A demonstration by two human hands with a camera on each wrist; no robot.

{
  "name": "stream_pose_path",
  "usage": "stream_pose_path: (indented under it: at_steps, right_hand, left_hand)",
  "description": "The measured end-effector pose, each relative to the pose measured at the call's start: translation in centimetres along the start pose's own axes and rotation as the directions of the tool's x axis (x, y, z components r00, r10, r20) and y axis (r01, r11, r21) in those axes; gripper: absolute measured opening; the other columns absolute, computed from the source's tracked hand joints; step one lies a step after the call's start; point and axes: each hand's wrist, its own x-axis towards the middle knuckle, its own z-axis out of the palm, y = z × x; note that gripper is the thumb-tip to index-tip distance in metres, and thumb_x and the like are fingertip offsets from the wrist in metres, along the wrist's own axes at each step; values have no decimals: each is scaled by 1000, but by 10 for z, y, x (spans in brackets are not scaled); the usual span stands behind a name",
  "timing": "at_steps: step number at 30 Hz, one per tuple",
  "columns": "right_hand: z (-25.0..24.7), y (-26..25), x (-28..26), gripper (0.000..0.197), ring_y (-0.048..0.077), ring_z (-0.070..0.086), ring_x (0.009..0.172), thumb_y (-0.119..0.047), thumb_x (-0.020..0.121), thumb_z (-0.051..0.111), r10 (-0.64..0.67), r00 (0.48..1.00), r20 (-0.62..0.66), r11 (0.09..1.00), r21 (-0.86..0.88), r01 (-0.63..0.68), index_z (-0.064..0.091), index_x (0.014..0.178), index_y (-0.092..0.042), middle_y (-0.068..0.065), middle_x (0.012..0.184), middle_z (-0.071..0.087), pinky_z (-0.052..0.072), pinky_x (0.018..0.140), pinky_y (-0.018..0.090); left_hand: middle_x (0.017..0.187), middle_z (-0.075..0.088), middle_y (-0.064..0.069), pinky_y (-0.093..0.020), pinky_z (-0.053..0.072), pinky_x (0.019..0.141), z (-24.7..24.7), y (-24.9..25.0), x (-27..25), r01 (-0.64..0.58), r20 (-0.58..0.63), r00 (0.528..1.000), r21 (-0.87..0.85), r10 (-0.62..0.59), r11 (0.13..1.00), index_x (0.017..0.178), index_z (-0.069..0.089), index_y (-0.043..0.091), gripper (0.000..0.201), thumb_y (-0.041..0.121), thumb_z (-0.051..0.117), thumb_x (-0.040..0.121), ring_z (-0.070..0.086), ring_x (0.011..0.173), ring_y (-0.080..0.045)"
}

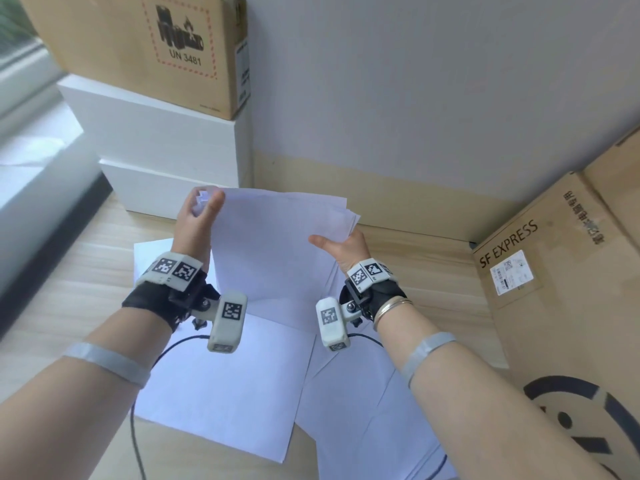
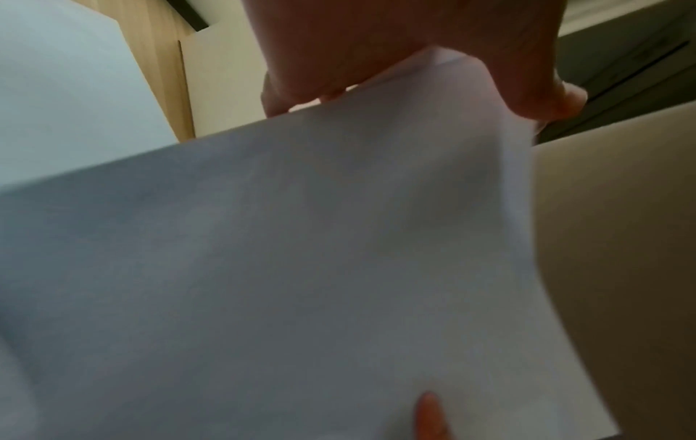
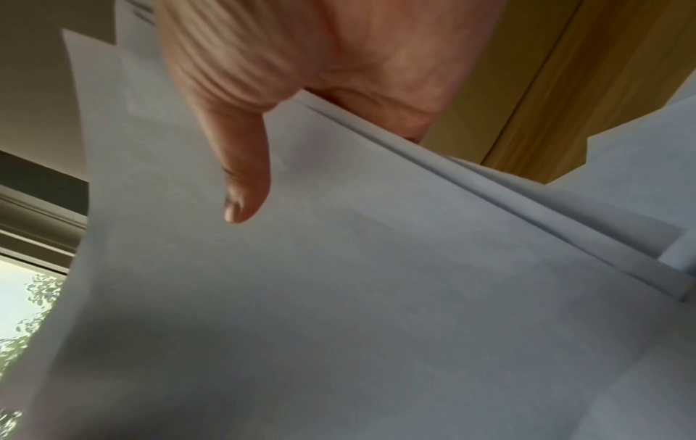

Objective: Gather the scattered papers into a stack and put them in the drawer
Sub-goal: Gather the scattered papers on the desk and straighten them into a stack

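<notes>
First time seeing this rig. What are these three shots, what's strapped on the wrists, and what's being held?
No robot here: a person works bare-handed. The wide picture comes from a camera on the head, looking down. The white pods strapped at the wrists are cameras too; the other two pictures come from them, looking along each hand from close up. The left grip pinches the top corner of a sheaf of white paper; the right grip holds its right edge, thumb on top. More loose sheets lie on the wooden surface, with cardboard boxes alongside.
</notes>
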Motion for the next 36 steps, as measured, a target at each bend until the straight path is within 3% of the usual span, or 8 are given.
stream_pose_path:
  at_steps: [4,8,13,15,19,26,32,36]
  right_hand:
    - [3,-3,1,25,-20,58,54,2,73,76,-58,998,-2,998,24,58,61,80,-18,-2,85,63,47,62,-1]
    - [8,-4,1,42,4,64,86,0,71,78,-84,995,-55,991,104,90,62,110,-1,7,102,66,50,86,19]
    - [6,-7,-2,13,-13,54,49,-2,78,73,-19,1000,-8,998,59,20,62,76,-10,-12,64,65,42,54,3]
    - [3,-7,-1,28,-12,52,42,-3,80,71,-15,1000,-15,998,62,16,54,63,-18,-17,51,60,41,48,2]
    - [6,-14,-2,11,14,62,77,-10,77,74,-55,997,-55,989,137,62,66,83,-6,2,83,67,49,80,27]
    - [6,-44,-2,21,-8,51,89,-37,84,40,-243,970,-22,956,163,243,60,81,-31,-21,88,59,36,87,18]
    - [6,-38,4,26,5,58,60,-15,80,38,-198,968,-157,946,229,230,62,74,-24,-8,59,63,43,60,22]
    - [6,-33,5,31,15,51,83,-65,72,60,-235,970,-55,938,251,241,63,86,-37,-7,83,57,39,77,28]
  left_hand:
    - [63,33,8,-28,22,62,5,11,11,-18,-113,993,59,25,998,55,47,28,28,44,60,74,30,64,-11]
    - [70,42,10,-32,29,71,7,9,14,-26,-183,982,51,35,998,66,50,31,11,26,54,75,39,66,-7]
    - [100,55,-3,-27,45,90,-14,-14,10,-94,102,991,29,91,995,112,40,61,64,18,67,73,54,90,-16]
    - [109,63,-1,-30,50,94,-22,-26,9,-13,154,988,89,-1,996,115,44,52,74,13,76,61,62,99,-16]
    - [113,66,-18,-47,46,100,-37,-52,11,191,86,969,330,-231,924,90,63,21,45,22,81,49,62,105,-32]
    - [73,76,15,-34,48,86,-40,-62,12,210,130,962,212,-240,955,89,64,15,32,-9,70,70,64,86,-18]
    - [73,76,14,-36,47,88,-36,-62,12,241,129,957,142,-260,960,90,65,16,32,7,70,59,63,87,-19]
    - [73,76,14,-40,44,94,-37,-67,11,241,131,957,141,-259,960,88,66,16,28,12,70,61,63,89,-21]
